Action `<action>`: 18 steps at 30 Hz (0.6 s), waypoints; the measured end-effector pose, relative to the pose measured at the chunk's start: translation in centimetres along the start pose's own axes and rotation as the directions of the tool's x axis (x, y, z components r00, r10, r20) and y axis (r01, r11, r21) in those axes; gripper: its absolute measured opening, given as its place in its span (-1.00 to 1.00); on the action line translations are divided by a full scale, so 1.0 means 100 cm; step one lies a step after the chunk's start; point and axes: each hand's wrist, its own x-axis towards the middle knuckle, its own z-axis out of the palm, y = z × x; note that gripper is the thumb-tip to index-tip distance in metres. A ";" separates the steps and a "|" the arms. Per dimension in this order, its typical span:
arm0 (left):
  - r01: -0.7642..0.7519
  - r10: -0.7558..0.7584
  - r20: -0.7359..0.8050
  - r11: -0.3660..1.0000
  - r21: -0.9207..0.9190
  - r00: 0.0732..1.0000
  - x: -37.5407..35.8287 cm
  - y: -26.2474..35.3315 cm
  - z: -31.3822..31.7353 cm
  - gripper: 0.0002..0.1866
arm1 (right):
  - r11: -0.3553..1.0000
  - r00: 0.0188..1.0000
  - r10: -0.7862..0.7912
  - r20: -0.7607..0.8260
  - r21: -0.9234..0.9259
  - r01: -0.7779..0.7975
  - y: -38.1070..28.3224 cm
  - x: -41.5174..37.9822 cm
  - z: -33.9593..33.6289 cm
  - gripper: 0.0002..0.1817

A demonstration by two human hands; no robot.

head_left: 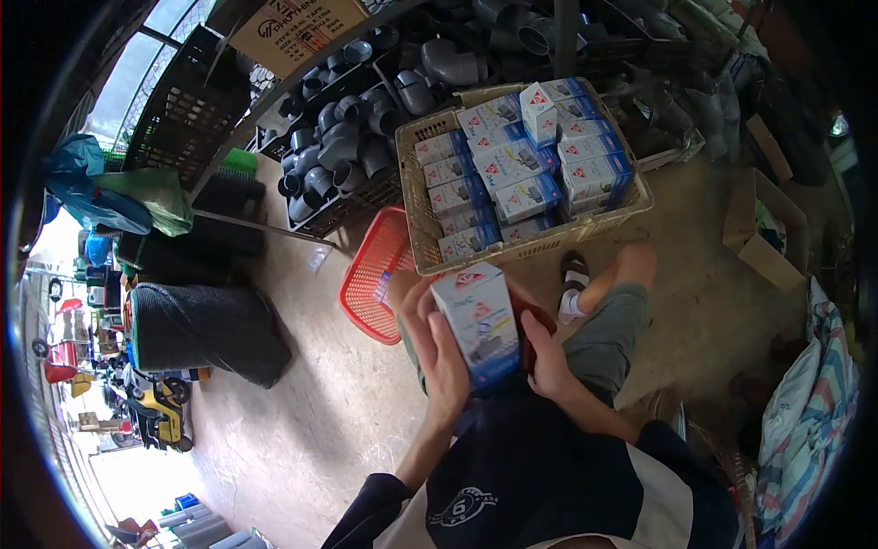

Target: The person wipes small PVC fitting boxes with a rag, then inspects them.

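Observation:
Close to my lap I hold a white and blue cardboard box [477,316] with a red logo, tilted, between both hands. My left hand [444,352] wraps its left side, with the fingers along the edge. My right hand [547,357] is closed at the box's right side. Something dark reddish shows beside the right fingers; I cannot make out what it is. Just beyond my knees a beige plastic crate [422,240] holds several similar boxes [512,165] in rows. One small box [539,114] stands upright on top of them.
A red plastic basket [366,297] sits left of the crate. Behind are black crates of grey pipe fittings [338,146] and a carton [291,35]. A dark mesh roll [206,329] lies left. An open carton [764,229] and a striped sack [805,412] are at right.

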 end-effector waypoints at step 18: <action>0.223 -0.219 0.078 0.974 -0.040 0.973 -0.010 -0.024 -0.004 -0.50 | 0.226 0.756 -0.216 0.618 -0.721 0.655 -0.026 0.003 0.004 -0.38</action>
